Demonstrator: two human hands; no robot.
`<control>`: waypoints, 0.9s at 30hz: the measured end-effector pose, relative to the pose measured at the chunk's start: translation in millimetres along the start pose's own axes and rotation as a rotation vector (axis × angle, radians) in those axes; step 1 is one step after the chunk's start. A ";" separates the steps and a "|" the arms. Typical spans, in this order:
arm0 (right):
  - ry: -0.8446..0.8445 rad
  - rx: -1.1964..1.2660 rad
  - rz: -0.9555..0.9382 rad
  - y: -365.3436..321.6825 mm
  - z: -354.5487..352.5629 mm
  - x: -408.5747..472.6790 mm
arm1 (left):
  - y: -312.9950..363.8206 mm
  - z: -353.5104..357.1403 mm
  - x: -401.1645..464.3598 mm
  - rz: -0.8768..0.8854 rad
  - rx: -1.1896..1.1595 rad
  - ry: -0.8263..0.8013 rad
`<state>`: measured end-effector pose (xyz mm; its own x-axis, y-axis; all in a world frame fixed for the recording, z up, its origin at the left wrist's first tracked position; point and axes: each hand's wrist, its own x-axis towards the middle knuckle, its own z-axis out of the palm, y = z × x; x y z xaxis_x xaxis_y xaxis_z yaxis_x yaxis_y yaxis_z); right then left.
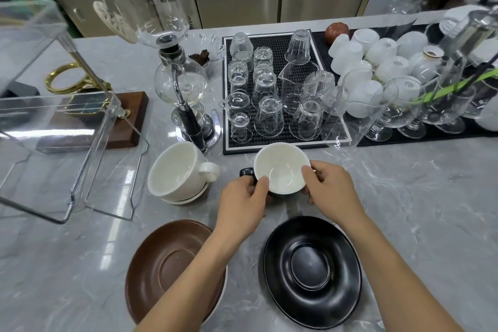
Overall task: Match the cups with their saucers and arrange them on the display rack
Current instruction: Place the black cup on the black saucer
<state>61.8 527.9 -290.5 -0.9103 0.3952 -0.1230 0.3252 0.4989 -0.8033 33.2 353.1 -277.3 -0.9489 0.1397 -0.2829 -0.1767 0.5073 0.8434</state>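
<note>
Centre frame, left hand (244, 201) and right hand (332, 187) fingers gripping black cup (281, 168), black saucer (312, 272) below, brown saucer (161, 264) lower left

Black cup (281, 168) gripped by left hand (242, 203) and right hand (332, 190), held beyond black saucer (312, 272) on table (417, 210).

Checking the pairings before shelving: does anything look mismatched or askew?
Yes. The white cup leans tilted on a stack of saucers, not seated flat. Nothing looks spilled or broken.
</note>
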 end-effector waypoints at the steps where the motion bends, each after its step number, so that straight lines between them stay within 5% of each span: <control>1: 0.011 -0.011 -0.009 -1.0 0.5 -0.9 | -0.4 -0.4 0.1 0.000 -0.009 0.003; 27: 0.115 0.041 -0.018 0.0 -34.9 -124.0 | 1.9 -10.4 -98.5 0.139 -0.022 -0.153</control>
<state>183.6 505.8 -254.8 -0.8798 0.4736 -0.0420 0.2957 0.4759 -0.8283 123.5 331.5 -243.1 -0.9140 0.3358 -0.2278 -0.0539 0.4559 0.8884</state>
